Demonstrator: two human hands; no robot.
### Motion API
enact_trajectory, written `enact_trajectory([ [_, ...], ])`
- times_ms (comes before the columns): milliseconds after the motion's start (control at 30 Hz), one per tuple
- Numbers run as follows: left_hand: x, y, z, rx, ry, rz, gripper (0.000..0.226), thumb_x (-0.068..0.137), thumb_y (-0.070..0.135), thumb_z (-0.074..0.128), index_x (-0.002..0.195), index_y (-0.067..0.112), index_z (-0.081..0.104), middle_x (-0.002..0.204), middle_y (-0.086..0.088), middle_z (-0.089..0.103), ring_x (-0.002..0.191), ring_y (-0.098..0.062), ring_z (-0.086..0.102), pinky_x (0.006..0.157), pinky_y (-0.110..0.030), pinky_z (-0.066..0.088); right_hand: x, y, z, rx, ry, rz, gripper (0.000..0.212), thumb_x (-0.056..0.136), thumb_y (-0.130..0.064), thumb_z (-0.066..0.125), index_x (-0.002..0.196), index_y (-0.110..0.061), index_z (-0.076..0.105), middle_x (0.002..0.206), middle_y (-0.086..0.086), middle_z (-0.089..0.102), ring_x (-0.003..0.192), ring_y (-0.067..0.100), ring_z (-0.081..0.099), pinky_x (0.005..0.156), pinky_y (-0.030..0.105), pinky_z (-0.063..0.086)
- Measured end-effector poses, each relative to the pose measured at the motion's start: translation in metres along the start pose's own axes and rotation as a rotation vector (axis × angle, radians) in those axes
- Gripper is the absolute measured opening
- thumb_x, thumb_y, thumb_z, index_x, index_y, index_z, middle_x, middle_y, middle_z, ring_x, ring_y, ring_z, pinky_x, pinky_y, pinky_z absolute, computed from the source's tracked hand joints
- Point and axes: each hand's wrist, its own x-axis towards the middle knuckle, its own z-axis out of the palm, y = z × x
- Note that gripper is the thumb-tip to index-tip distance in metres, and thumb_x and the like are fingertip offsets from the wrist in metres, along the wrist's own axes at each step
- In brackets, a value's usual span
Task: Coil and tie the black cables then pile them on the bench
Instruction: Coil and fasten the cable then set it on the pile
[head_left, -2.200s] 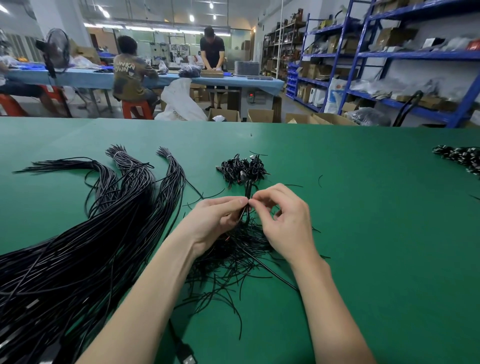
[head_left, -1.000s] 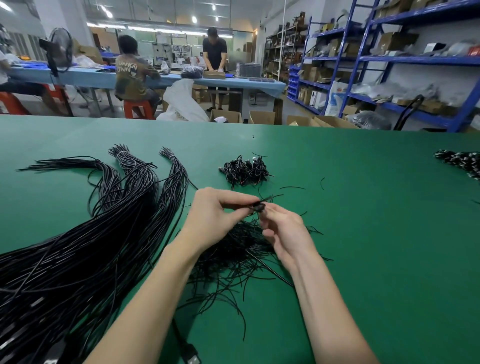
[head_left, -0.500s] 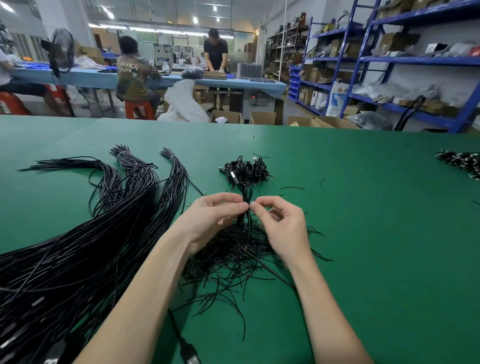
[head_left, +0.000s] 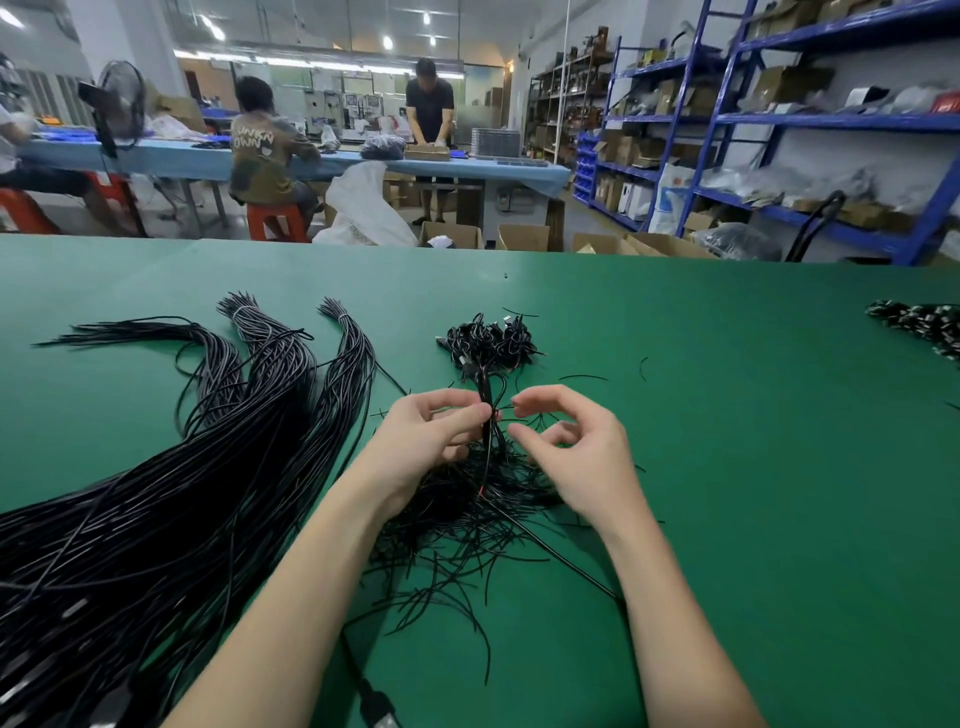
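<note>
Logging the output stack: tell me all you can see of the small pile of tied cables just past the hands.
The pile of tied cables is a low, loose heap of short black coiled bundles, glossy like plastic sheathing, with a few pale connector ends poking out. It lies on the green bench, just beyond both hands. The coiled cable pinched by the left hand reaches up to its near edge; whether they touch is unclear.

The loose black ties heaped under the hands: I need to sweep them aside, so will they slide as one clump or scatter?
The loose black ties look thin and light, so a push would probably scatter them. They lie tangled, so some may drag along together. Their curled ends suggest they are floppy, not stiff.
</note>
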Motion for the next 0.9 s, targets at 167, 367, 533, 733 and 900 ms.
enact_trajectory([
  [167,0.000,0.002,0.001,0.016,-0.017,-0.033,0.022,0.088,0.017,0.076,0.107,0.009,0.069,0.059,0.011,0.060,0.049,0.000,0.052,0.058,-0.017,0.044,-0.001,0.002,-0.001,-0.198,0.032,-0.255,0.029,0.083,-0.028,0.083,0.103,-0.045,0.071,0.106,-0.023,0.070,0.064,0.013,0.061,0.065,0.014,0.045],
  [367,0.000,0.002,0.000,0.025,-0.031,-0.077,0.020,0.084,0.020,0.079,0.101,0.011,0.075,0.058,0.007,0.049,0.049,-0.005,0.044,0.064,-0.023,0.045,-0.001,0.006,0.000,-0.282,0.029,-0.347,0.019,0.083,-0.051,0.073,0.097,-0.039,0.077,0.100,-0.026,0.071,0.067,0.014,0.063,0.063,0.031,0.054],
  [533,-0.001,0.005,-0.005,-0.072,-0.140,-0.142,0.036,0.066,0.025,0.087,0.097,0.009,0.079,0.068,-0.002,0.042,0.053,-0.009,0.037,0.052,-0.017,0.044,-0.003,0.007,0.004,-0.217,0.085,-0.401,0.008,0.086,-0.039,0.077,0.090,-0.034,0.080,0.092,-0.022,0.073,0.070,0.012,0.065,0.056,0.019,0.046],
  [733,-0.004,0.003,0.005,0.098,-0.016,0.180,0.027,0.072,0.019,0.086,0.096,0.014,0.074,0.078,0.005,0.074,0.068,-0.005,0.064,0.064,-0.014,0.049,0.000,0.004,0.018,0.241,0.138,0.171,0.012,0.087,-0.017,0.079,0.076,-0.023,0.081,0.066,-0.014,0.069,0.050,0.002,0.046,0.047,0.011,0.035],
  [900,-0.005,0.000,0.011,0.466,0.043,0.401,0.016,0.082,0.012,0.082,0.095,0.017,0.075,0.084,0.004,0.076,0.075,-0.006,0.069,0.069,-0.016,0.053,-0.003,0.003,0.016,0.982,-0.048,0.831,0.003,0.081,-0.006,0.072,0.085,-0.006,0.073,0.071,0.002,0.066,0.045,0.002,0.044,0.032,0.012,0.028],
])
